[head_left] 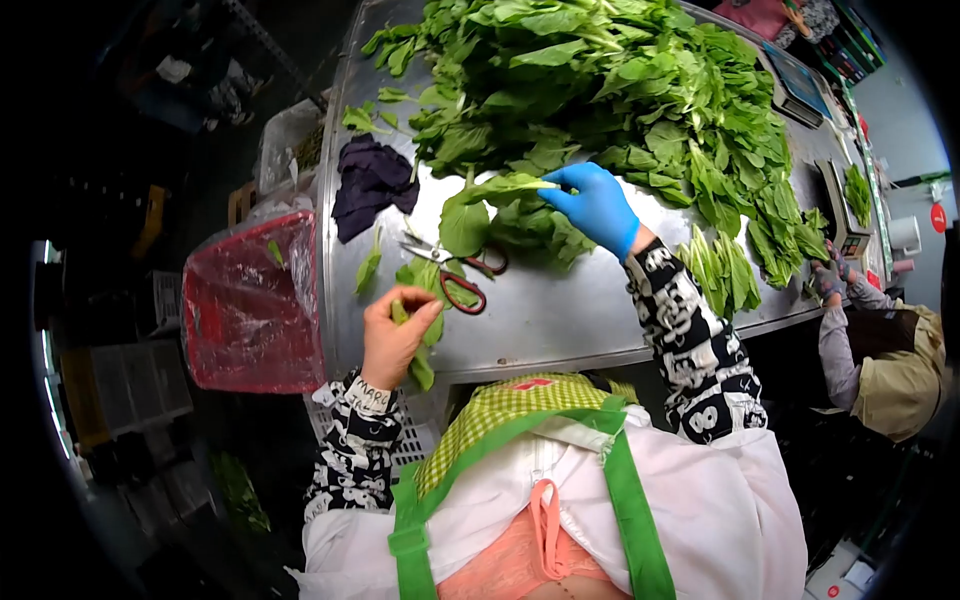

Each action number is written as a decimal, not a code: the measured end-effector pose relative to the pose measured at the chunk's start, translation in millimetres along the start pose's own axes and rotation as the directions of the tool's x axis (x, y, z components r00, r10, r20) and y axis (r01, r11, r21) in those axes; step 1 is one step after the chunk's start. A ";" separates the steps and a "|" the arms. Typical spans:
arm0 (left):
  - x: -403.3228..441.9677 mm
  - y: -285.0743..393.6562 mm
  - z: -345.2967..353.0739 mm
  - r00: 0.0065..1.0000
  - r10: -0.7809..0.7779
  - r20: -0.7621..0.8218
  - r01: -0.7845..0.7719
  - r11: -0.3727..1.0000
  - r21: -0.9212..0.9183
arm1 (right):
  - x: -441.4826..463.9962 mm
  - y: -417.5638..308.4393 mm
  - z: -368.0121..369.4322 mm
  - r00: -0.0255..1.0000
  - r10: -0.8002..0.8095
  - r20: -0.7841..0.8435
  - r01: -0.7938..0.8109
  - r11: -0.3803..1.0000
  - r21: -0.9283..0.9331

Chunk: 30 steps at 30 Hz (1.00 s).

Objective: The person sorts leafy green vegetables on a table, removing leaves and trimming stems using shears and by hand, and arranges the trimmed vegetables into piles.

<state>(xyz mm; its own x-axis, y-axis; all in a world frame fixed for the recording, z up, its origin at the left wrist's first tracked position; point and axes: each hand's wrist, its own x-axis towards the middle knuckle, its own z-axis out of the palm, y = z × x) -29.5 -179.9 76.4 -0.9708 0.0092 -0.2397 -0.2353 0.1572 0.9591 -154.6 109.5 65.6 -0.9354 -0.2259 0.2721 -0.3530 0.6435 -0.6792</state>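
Your right hand [597, 210], in a blue glove, pinches the stem end of a sprig [508, 186] between thumb and fingertips, above the middle of a metal table [570, 318]. The sprig's leaves reach left from your fingers. Your bare left hand [397, 337], nearer you at the table's front edge, has thumb and fingers closed around a green leaf [423, 368], part of which hangs below the hand. Just beyond that hand lie scissors [463, 293] with red and black handles, their blades pointing left, among loose leaves. A dark purple cloth [372, 188] lies farther back, left of the sprig. A large heap of greens [600, 85] covers the far side of the table; a small bunch [717, 272] lies right of your gloved hand. Left of the table stands a red crate [213, 320] with clear plastic inside. At far right, a co-worker's gloved hands [827, 284] touch the greens.
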 end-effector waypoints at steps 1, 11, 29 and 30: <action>1.9 14.1 3.2 0.983 0.184 0.009 -0.184 0.977 0.110 | -5.7 -20.5 -0.8 0.997 0.047 0.057 -0.053 0.993 0.103; 21.0 59.8 5.2 0.909 0.216 0.356 -0.309 0.923 0.230 | -26.4 -85.2 23.7 0.745 0.018 0.666 -0.376 0.837 0.398; 12.6 4.7 -3.6 0.916 -0.250 0.313 0.330 0.914 -0.237 | -45.8 -83.4 72.0 0.907 0.180 0.382 -0.399 0.660 0.637; 13.0 2.8 -2.1 0.913 -0.252 0.321 0.334 0.913 -0.235 | -46.5 -87.4 75.9 0.915 0.135 0.381 -0.363 0.690 0.626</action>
<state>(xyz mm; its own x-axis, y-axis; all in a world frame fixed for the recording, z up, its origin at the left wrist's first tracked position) -42.9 -181.4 76.3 -0.8123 0.2857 -0.5085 -0.5502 -0.0859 0.8306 -81.9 8.2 60.6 -0.9112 -0.3988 -0.1028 0.0825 0.0676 -0.9943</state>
